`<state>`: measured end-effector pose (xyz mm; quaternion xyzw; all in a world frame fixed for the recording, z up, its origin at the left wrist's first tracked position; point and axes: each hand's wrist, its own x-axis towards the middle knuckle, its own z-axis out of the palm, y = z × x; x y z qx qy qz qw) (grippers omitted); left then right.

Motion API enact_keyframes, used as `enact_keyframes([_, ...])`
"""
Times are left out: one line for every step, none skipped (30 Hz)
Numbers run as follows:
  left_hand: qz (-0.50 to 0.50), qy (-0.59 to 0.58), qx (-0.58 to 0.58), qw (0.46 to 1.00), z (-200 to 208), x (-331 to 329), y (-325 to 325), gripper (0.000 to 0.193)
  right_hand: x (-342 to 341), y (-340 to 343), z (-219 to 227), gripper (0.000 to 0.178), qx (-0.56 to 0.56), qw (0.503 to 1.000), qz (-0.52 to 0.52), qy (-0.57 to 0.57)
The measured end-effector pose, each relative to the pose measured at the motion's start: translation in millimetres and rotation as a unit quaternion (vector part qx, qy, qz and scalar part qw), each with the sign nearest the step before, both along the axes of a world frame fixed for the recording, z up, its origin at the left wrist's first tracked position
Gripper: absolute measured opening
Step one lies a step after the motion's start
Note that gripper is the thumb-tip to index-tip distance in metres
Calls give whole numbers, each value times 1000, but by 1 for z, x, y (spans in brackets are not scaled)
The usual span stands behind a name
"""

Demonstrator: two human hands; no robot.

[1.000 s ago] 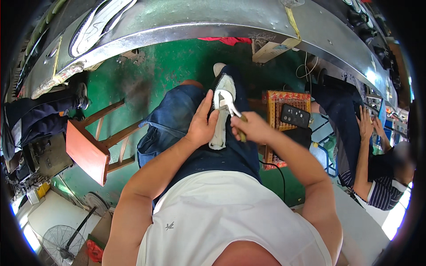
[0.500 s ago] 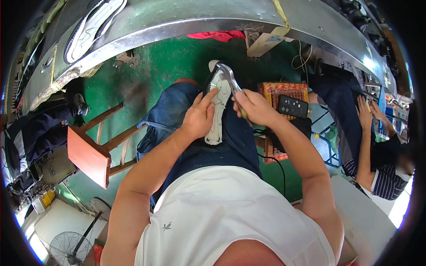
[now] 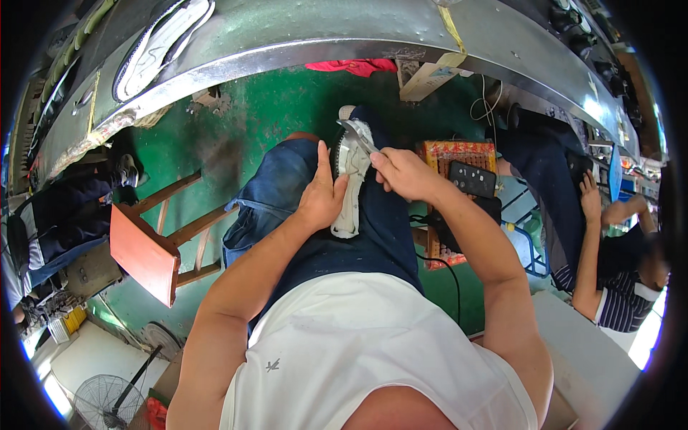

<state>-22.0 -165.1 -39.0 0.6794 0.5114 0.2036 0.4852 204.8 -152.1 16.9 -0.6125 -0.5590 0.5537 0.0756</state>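
An upturned shoe upper (image 3: 349,172) with a white underside and dark edge lies lengthwise on my lap, its toe end away from me. My left hand (image 3: 323,197) rests along its left side, fingers stretched out and thumb by the white underside. My right hand (image 3: 405,172) is closed round the handle of steel pincers (image 3: 363,140). Their curved head reaches over the toe end of the shoe. Most of the handle is hidden inside my fist. Whether the jaws grip the edge is too small to tell.
A metal bench (image 3: 322,32) runs across in front, with another white-soled shoe (image 3: 161,50) on its left. An orange-topped wooden stool (image 3: 143,254) stands left. At right, a black phone-like device (image 3: 471,179) lies on a beaded seat (image 3: 459,152); a co-worker (image 3: 609,265) sits beyond.
The pincers have tilted lower across the toe end, and my right hand has turned with them. My left index finger has come off the white underside to the shoe's left side.
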Motion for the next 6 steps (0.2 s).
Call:
enact_keyframes([-3,30,-13,999,-2,1,0,74,-4,-11,-3,48,90,995,-6,34])
enact_keyframes([-7,61,-26,998,-4,1,0,79,-7,-19,-5,48,179,981,-12,68])
enact_keyframes([-5,60,-27,998,-6,0,1,79,-8,-24,-5,48,178,982,-11,68])
enact_keyframes([-14,55,-49,997,-6,-3,5,80,-8,-27,-4,47,159,986,52,-30])
enact_keyframes([-23,49,-71,996,-7,-4,7,81,-7,-29,-4,46,137,976,114,-127])
enact_keyframes([-29,53,-75,995,-7,-4,7,83,-7,-29,-4,46,138,975,115,-127])
